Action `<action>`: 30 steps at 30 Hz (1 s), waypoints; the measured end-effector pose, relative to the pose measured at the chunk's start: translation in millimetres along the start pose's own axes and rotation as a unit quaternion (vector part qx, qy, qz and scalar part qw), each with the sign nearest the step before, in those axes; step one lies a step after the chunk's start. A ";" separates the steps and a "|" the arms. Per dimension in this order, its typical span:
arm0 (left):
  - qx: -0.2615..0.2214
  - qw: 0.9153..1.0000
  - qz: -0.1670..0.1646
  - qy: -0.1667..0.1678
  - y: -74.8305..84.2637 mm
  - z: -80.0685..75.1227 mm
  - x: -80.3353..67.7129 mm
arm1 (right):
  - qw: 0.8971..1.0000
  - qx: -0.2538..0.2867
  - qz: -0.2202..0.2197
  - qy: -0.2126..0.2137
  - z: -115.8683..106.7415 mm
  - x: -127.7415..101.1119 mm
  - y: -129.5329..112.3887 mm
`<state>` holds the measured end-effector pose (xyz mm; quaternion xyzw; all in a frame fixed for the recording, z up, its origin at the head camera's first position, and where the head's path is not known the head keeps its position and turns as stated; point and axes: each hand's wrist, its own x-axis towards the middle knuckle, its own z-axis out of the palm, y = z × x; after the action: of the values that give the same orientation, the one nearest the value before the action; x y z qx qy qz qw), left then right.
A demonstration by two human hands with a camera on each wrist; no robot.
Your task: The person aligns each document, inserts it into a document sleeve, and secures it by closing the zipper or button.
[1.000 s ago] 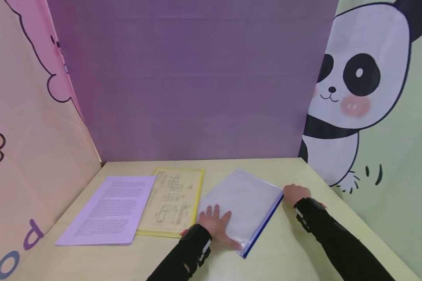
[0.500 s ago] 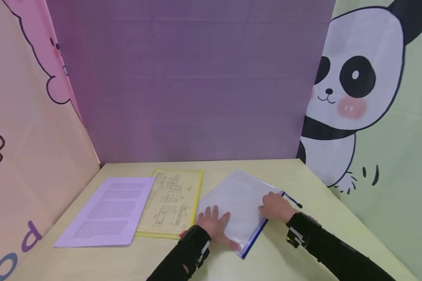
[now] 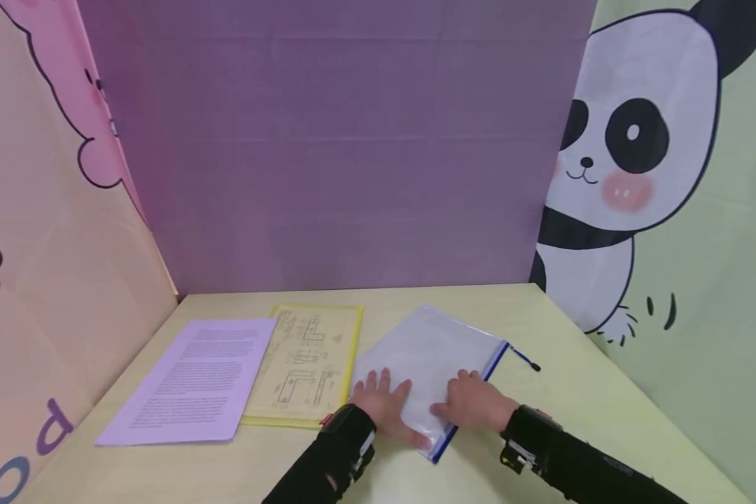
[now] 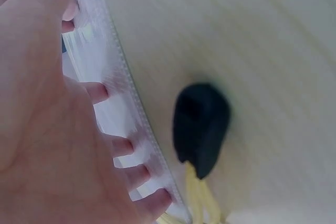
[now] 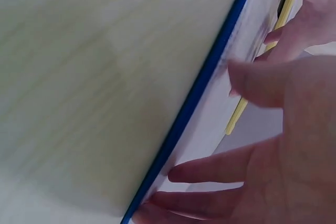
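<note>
The clear zip pouch (image 3: 430,364) lies flat on the table (image 3: 579,406), beside the yellow folder (image 3: 309,364); left hand (image 3: 384,406) and right hand (image 3: 475,404) press on its near end, fingers spread flat, gripping nothing

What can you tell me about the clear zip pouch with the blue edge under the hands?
The clear zip pouch looks like frosted, translucent plastic with a blue zipper strip along its right edge and a small dark pull cord at the far corner. It lies flat and slanted on the pale yellow table, right of a yellow folder. The left hand and right hand both rest flat on its near end.
</note>
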<state>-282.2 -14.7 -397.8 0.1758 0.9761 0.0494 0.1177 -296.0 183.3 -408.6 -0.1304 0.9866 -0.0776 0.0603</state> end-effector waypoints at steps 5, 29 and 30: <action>-0.008 1.000 0.007 0.008 -1.4 1.0 0.4 | 1.000 -0.022 -0.004 -0.019 -1.5 2.1 -5.6; -0.016 0.999 0.044 0.027 -15.4 3.7 7.5 | 0.997 -0.037 -0.038 -0.062 -15.6 32.2 10.6; -0.014 0.999 0.045 0.027 -15.8 2.7 7.2 | 0.997 -0.033 -0.040 -0.064 -16.3 33.7 11.2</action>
<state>-293.4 -26.7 -404.1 0.2167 0.9691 0.0732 0.0918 -333.3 187.2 -397.8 -0.1766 0.9768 -0.0385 0.1153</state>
